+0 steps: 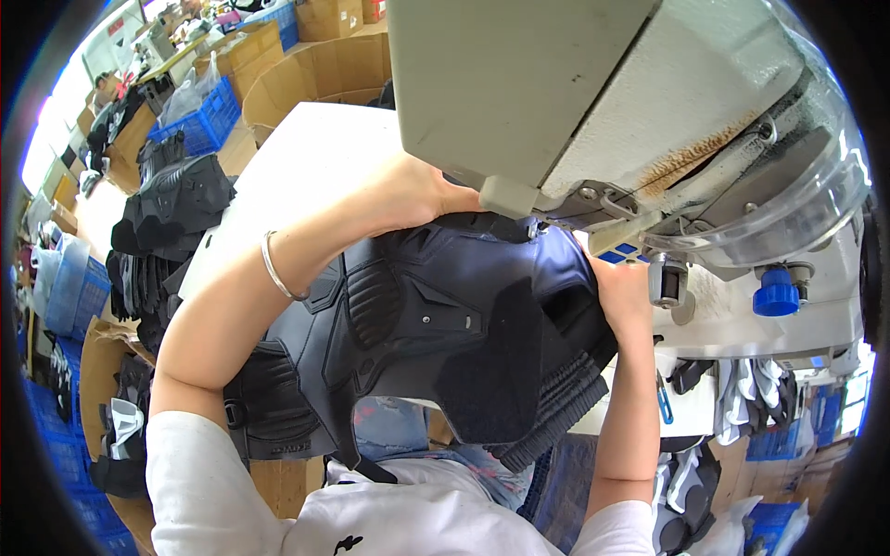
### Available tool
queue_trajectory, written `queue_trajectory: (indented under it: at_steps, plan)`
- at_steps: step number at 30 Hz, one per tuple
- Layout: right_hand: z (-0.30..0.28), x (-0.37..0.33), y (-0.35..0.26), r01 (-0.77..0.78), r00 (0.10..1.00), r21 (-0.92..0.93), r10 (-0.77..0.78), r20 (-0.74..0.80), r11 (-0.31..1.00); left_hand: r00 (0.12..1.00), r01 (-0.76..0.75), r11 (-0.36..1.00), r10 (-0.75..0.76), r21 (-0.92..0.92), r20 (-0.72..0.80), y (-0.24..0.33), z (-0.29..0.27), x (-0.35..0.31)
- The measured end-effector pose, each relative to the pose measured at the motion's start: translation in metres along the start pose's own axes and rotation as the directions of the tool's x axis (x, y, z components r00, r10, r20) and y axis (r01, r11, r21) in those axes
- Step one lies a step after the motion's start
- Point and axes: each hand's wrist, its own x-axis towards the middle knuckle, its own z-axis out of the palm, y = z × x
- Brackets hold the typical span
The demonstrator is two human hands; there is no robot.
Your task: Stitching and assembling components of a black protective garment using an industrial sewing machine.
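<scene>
A large black padded protective garment, with moulded plates, ribbed panels and straps, drapes across my lap and up onto the sewing machine bed. My left hand grips its far edge left of the needle area, thumb pointing toward the machine head; the fingertips are hidden. On the other side, my right hand holds the garment's right edge close to the needle area, with most fingers out of sight. The grey-white sewing machine overhangs both hands and hides the exact stitching spot.
The white tabletop extends left and beyond. Black padded pieces are piled at its left edge. A blue-handled tool lies right of my forearm. Grey and white parts hang at the right. Cardboard boxes and blue crates stand behind.
</scene>
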Motion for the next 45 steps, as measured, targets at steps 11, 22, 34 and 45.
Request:
queue_trajectory:
  at_steps: [11,22,34,45]
  plan:
    - [0.016,0.004,0.021,0.218,0.947,-0.396,-0.291,-0.135,0.892,1.000,-0.005,0.999,0.004,-0.041,-0.011,0.034,-0.002,-0.002]
    - [0.025,0.010,0.039,0.210,0.965,-0.371,-0.252,-0.069,0.905,0.999,-0.034,0.979,0.039,-0.203,0.023,-0.001,0.000,0.014]
    - [0.013,-0.003,0.014,-0.150,0.986,0.058,0.153,-0.059,0.987,0.992,0.097,0.970,-0.076,0.225,-0.099,0.042,-0.010,0.001]
    - [0.008,-0.168,-0.081,-0.182,0.800,0.813,0.397,0.450,-0.554,0.878,-0.117,0.934,0.256,-0.338,0.404,0.114,0.014,-0.162]
